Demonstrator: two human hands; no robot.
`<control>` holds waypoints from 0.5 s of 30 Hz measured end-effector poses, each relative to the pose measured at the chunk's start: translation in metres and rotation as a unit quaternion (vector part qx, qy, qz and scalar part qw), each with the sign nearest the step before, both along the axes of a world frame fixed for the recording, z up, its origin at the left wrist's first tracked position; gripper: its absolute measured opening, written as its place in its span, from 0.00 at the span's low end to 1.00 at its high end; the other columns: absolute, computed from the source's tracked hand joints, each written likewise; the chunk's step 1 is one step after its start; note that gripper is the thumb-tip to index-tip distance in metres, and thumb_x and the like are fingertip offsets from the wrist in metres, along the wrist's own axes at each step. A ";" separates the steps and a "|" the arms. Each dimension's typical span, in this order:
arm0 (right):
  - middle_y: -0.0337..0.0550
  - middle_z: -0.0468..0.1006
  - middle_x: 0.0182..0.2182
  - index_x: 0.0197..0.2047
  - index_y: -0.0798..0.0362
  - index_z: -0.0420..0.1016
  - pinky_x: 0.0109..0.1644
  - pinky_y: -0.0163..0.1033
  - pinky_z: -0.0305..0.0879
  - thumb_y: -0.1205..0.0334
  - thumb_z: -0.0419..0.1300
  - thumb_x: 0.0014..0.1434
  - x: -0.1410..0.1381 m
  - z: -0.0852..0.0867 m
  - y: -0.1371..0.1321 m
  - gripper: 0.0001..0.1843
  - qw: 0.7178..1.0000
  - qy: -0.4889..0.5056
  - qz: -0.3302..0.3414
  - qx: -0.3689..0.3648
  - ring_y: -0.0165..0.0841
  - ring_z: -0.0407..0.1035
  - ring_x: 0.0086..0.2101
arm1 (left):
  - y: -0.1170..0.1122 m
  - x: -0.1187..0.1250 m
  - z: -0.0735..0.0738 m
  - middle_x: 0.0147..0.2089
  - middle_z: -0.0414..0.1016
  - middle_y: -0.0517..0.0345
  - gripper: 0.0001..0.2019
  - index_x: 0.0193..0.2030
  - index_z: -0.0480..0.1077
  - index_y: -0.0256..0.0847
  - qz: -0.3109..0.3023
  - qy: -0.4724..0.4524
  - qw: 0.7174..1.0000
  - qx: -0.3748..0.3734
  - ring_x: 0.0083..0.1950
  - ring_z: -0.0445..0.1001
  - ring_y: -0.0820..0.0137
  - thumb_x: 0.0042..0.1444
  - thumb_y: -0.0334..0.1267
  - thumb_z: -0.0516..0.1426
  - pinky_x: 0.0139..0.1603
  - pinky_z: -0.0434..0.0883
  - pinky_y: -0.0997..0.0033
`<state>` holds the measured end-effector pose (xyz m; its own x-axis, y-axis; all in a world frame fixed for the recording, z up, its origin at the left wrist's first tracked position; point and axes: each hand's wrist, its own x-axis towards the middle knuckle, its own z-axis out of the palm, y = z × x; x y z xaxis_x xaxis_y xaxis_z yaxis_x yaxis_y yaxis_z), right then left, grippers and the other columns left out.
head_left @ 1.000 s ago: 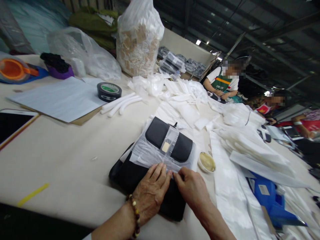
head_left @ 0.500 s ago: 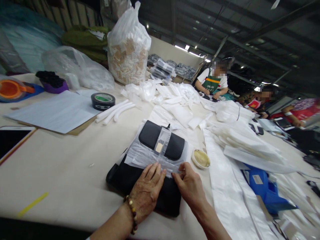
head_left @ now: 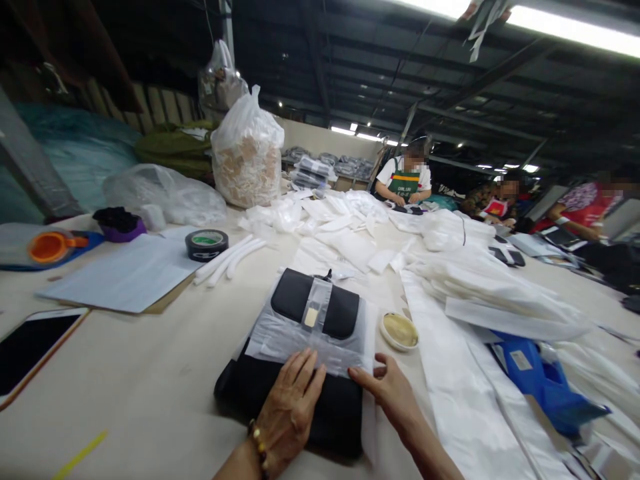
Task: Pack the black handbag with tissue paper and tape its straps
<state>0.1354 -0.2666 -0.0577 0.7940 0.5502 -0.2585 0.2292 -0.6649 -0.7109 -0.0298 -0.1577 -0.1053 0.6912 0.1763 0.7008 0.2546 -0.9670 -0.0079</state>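
A: ok so where's the black bag (head_left: 260, 381) sitting?

B: Flat on the desk (head_left: 165, 380), pretty close to the near edge. Its flap (head_left: 290, 298) points toward the far edge, with some filmy wrap (head_left: 277, 341) sticking out from under it.

A: And the hands?

B: Left hand (head_left: 289, 410) lies flat on the bag, fingers close together, tips by the wrap's lower edge. That grip isn't clamped on anything. Right hand (head_left: 393, 392) is at the bag's right side, one fingertip about at the wrap's corner. Can't tell if that grip is pinching the film or just touching it lol.

A: Other stuff around?

B: Little round tub (head_left: 400, 332) of yellowish goo just right of the bag. White sticks (head_left: 227, 260) and a roll of black tape (head_left: 206, 251) sit toward the far left corner, phone (head_left: 40, 347) nearer the left edge. Big pile of white sheets (head_left: 493, 290) over toward the right edge.
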 end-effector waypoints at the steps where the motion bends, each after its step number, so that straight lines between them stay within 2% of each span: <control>1: 0.47 0.75 0.33 0.45 0.59 0.66 0.37 0.41 0.60 0.40 0.60 0.40 0.000 -0.003 0.000 0.36 0.999 0.032 0.010 0.019 0.40 0.69 0.34 | -0.001 0.000 0.000 0.52 0.67 0.46 0.22 0.48 0.68 0.35 0.001 -0.001 1.000 0.001 0.57 0.61 0.59 0.50 0.21 0.43 0.51 0.69 0.60; 4: 0.44 0.76 0.29 0.39 0.58 0.71 0.34 0.39 0.59 0.41 0.61 0.40 0.002 -0.007 0.000 0.30 0.991 0.102 0.031 0.083 0.39 0.69 0.33 | -0.002 -0.003 0.002 0.53 0.66 0.45 0.21 0.49 0.67 0.34 -0.003 0.009 1.000 0.014 0.59 0.59 0.59 0.51 0.22 0.44 0.52 0.68 0.59; 6: 0.43 0.76 0.28 0.38 0.58 0.72 0.30 0.37 0.57 0.43 0.63 0.38 0.002 -0.006 0.001 0.29 0.980 0.157 0.015 0.120 0.37 0.68 0.30 | -0.002 -0.007 0.007 0.56 0.64 0.44 0.18 0.52 0.65 0.32 -0.023 0.041 0.999 0.028 0.61 0.57 0.57 0.55 0.30 0.47 0.53 0.67 0.58; 8: 0.41 0.74 0.24 0.35 0.59 0.72 0.27 0.34 0.54 0.45 0.64 0.37 0.003 -0.005 0.000 0.27 0.962 0.230 0.005 0.150 0.33 0.66 0.26 | -0.001 -0.012 0.011 0.58 0.61 0.40 0.25 0.56 0.60 0.27 -0.050 0.075 0.995 0.043 0.62 0.54 0.55 0.57 0.45 0.48 0.57 0.63 0.56; 9: 0.40 0.72 0.22 0.33 0.59 0.72 0.26 0.33 0.53 0.46 0.65 0.37 0.002 -0.005 0.000 0.26 0.950 0.266 0.004 0.162 0.30 0.64 0.24 | -0.001 -0.015 0.013 0.59 0.60 0.39 0.30 0.58 0.57 0.25 -0.060 0.088 0.993 0.051 0.63 0.53 0.54 0.57 0.50 0.47 0.59 0.59 0.55; 10: 0.38 0.70 0.20 0.31 0.60 0.72 0.24 0.33 0.50 0.46 0.65 0.36 0.000 -0.005 0.000 0.25 0.938 0.300 0.005 0.172 0.27 0.61 0.21 | 0.000 -0.018 0.014 0.59 0.59 0.38 0.32 0.60 0.54 0.25 -0.063 0.094 0.992 0.062 0.63 0.52 0.54 0.58 0.51 0.45 0.61 0.56 0.55; 11: 0.36 0.67 0.18 0.29 0.60 0.71 0.23 0.32 0.49 0.46 0.65 0.36 -0.002 -0.006 0.000 0.25 0.926 0.330 0.004 0.183 0.25 0.58 0.20 | 0.001 -0.021 0.015 0.59 0.60 0.39 0.30 0.61 0.52 0.26 -0.056 0.096 0.991 0.073 0.63 0.52 0.55 0.59 0.48 0.43 0.62 0.52 0.54; 13: 0.32 0.63 0.16 0.28 0.59 0.69 0.22 0.31 0.46 0.45 0.65 0.35 -0.008 -0.009 -0.001 0.26 0.905 0.369 0.000 0.211 0.22 0.54 0.18 | 0.004 -0.028 0.013 0.59 0.61 0.41 0.24 0.64 0.47 0.31 -0.028 0.088 0.991 0.094 0.63 0.53 0.57 0.60 0.34 0.40 0.63 0.49 0.52; 15: 0.30 0.60 0.15 0.27 0.58 0.67 0.21 0.30 0.44 0.42 0.65 0.34 -0.016 -0.010 0.000 0.28 0.891 0.388 -0.007 0.238 0.21 0.52 0.17 | 0.007 -0.037 0.010 0.58 0.62 0.41 0.27 0.65 0.45 0.34 -0.009 0.075 0.992 0.105 0.63 0.55 0.57 0.57 0.25 0.37 0.62 0.50 0.51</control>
